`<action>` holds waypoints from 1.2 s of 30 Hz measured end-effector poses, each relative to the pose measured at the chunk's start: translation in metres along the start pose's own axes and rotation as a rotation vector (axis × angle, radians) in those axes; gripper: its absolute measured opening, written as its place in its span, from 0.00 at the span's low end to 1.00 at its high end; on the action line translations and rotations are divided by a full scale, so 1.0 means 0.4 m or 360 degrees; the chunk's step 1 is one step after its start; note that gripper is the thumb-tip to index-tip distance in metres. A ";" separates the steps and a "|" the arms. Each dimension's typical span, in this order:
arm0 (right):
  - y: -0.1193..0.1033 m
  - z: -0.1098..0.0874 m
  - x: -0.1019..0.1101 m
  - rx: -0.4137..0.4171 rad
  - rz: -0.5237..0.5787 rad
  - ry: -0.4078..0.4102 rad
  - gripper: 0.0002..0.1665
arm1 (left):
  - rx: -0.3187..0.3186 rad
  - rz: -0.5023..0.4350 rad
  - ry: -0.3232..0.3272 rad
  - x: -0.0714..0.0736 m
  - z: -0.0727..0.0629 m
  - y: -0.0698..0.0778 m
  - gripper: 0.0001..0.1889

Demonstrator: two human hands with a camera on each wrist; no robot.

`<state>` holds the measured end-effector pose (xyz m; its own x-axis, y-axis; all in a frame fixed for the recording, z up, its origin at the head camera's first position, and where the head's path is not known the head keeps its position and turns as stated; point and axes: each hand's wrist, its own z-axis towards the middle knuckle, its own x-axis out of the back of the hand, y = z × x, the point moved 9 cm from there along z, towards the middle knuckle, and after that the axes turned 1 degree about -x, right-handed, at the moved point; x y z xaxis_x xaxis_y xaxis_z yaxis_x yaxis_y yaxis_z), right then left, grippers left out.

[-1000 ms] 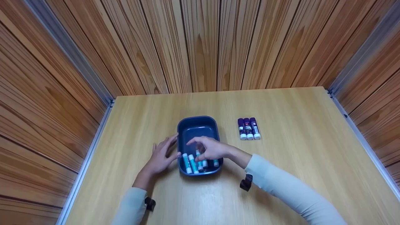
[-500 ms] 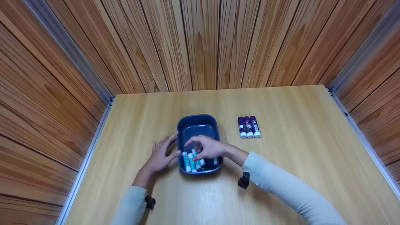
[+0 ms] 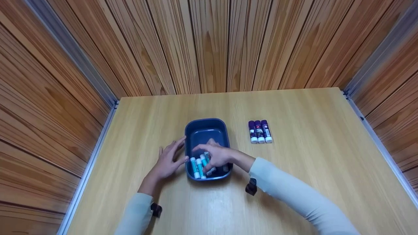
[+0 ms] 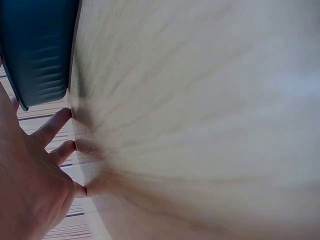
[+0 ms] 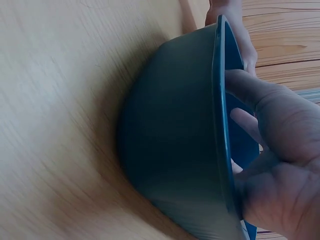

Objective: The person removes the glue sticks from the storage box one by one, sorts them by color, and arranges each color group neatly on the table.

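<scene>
- Wood-grain table [image 3: 300,143]: lay under everything.
- Blue bin [image 3: 209,135]: sat on it, long axis 12-to-6 o'clock.
- Left hand [image 3: 167,162]: at bin's 8–9 o'clock side, fingers spread wide, thumb at the rim.
- Right hand [image 3: 217,155]: dipped into bin, wrist toward 4 o'clock, thumb and index well apart; couldn't tell if it pinched a stick.
- Purple sticks [image 3: 259,132]: three, side by side, off bin's 2 o'clock.
- Teal sticks [image 3: 195,168]: in bin around 7 o'clock, partly hidden by right hand.

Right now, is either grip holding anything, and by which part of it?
The left grip holds nothing, only touching the blue tray. Whether the right grip, over the teal sticks, pinches one cannot be told: it blocks the view.
</scene>
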<state>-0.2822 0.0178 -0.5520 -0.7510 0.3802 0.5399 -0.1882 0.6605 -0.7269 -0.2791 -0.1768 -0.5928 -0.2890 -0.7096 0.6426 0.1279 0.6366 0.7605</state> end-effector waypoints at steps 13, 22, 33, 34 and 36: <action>0.004 0.034 -0.020 -0.0155 -0.0235 -0.0250 0.54 | -0.0008 0.0006 -0.0002 -0.001 0.002 -0.003 0.42; 0.000 0.042 -0.028 -0.0164 -0.0326 -0.0293 0.49 | -0.0012 -0.0007 0.0006 -0.002 0.004 -0.006 0.42; 0.003 0.038 -0.041 -0.0128 -0.0431 -0.0368 0.48 | -0.0002 0.0016 -0.0009 0.000 0.002 -0.002 0.42; 0.003 0.038 -0.042 -0.0123 -0.0439 -0.0371 0.49 | -0.0001 0.0012 -0.0009 0.000 0.001 -0.002 0.42; 0.002 0.038 -0.044 -0.0108 -0.0452 -0.0375 0.49 | -0.0003 0.0006 -0.0011 0.000 0.001 -0.001 0.42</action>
<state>-0.2790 0.0019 -0.5686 -0.8013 0.0215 0.5978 -0.3734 0.7628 -0.5280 -0.2796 -0.1769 -0.5933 -0.2950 -0.7050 0.6449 0.1310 0.6387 0.7582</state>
